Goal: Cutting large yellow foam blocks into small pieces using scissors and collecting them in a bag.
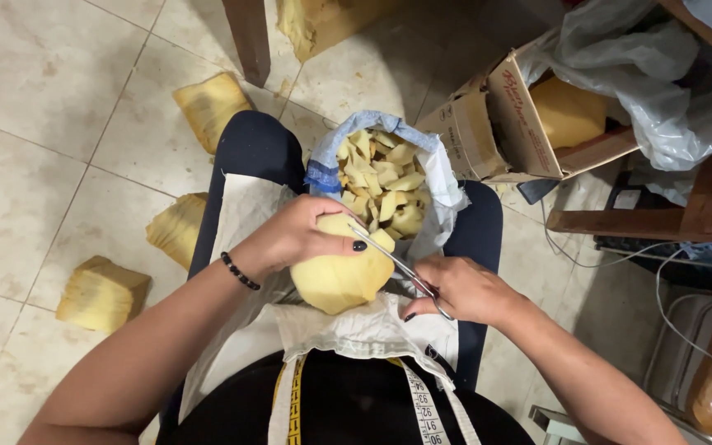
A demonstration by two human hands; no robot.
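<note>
Hidden and cut-off parts at your lap

Your right hand covered the scissors' handles, and the yellow foam piece hid the blade tips. Your left hand's fingers wrapped behind the foam, out of sight. The cardboard box ran under the plastic sheet.

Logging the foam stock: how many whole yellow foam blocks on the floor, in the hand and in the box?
Floor blocks: 3
Block in left hand: 1
Block in cardboard box: 1
Total: 5
</note>
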